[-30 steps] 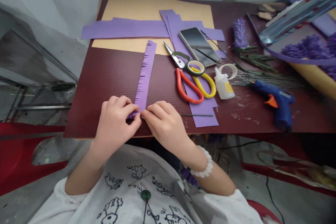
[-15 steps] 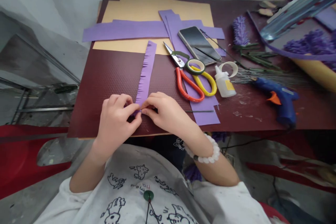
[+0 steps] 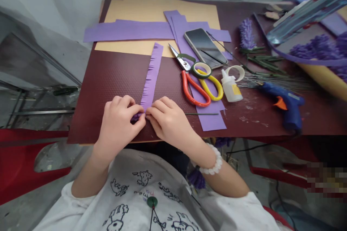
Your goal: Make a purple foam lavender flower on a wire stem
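Observation:
A strip of purple paper [image 3: 153, 74], fringed with cuts along its left edge, lies lengthwise away from me on the table. Its near end is rolled into a small purple bundle [image 3: 137, 116], partly hidden by my fingers. My left hand [image 3: 120, 121] is closed, thumb and fingers pinching this roll. Closed as well, my right hand [image 3: 170, 121] pinches at the roll's right end, fingertips almost touching the left ones. From beneath the right hand a thin green wire [image 3: 202, 114] sticks out to the right, over plain purple paper [image 3: 213, 122].
Right of the strip lie scissors [image 3: 195, 88], green tape [image 3: 201, 69], a phone [image 3: 206, 47] and a glue bottle [image 3: 231, 86]. A blue glue gun [image 3: 287, 103] rests farther right, near purple paper flowers [image 3: 246, 34]. Tan sheets [image 3: 130, 11] lie behind.
More of the rolled purple bundle shows left of my left fingertips. My right fingers have closed together more at the roll. The strip has barely moved.

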Tool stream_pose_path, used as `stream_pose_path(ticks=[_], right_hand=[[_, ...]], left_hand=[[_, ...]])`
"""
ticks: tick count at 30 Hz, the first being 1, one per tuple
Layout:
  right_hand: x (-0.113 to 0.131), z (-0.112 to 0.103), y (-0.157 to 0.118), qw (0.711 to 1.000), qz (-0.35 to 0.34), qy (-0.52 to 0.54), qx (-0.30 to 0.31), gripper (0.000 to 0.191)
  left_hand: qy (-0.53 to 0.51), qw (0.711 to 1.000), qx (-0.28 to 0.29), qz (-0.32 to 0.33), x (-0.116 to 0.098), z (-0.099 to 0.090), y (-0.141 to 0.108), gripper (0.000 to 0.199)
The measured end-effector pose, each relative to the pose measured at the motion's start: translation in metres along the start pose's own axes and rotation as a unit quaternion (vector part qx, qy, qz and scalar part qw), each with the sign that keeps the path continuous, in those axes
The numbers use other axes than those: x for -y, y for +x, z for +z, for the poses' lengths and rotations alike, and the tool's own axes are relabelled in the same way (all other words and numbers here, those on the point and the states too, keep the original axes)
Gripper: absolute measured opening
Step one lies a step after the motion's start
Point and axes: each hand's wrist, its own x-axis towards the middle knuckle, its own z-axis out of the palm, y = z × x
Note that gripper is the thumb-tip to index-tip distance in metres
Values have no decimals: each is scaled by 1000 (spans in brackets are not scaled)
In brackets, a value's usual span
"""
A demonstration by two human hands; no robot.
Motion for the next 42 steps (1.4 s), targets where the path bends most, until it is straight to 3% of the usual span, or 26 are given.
stream_pose_path(ticks=[5, 9, 17, 21, 24, 29, 34, 42], right_hand=[[6, -5, 2, 998, 19, 38, 53, 18], [13, -8, -3, 992, 59, 89, 59, 14], [26, -1, -23, 991, 92, 95, -37, 11], [27, 4, -30, 990, 71, 58, -104, 9], [26, 6, -30, 992, 38, 23, -120, 12], [27, 8, -24, 996, 48, -13, -78, 18], [33, 8, -17, 990, 132, 10, -47, 17], [44, 3, -18, 978, 204, 24, -25, 17]], left_hand=[[-19, 1000, -19, 5, -2, -1, -17, 14], [-33, 998, -32, 31, -1, -2, -30, 15], [-36, 993, -51, 96, 1, -2, -29, 11], [-53, 993, -10, 107, 3, -5, -19, 14], [-61, 991, 31, 114, 5, -9, -10, 16], [-58, 990, 63, 110, 7, -11, -3, 16], [-75, 993, 8, 94, 13, -7, -13, 17], [-55, 982, -44, 173, 15, -1, -20, 10]])
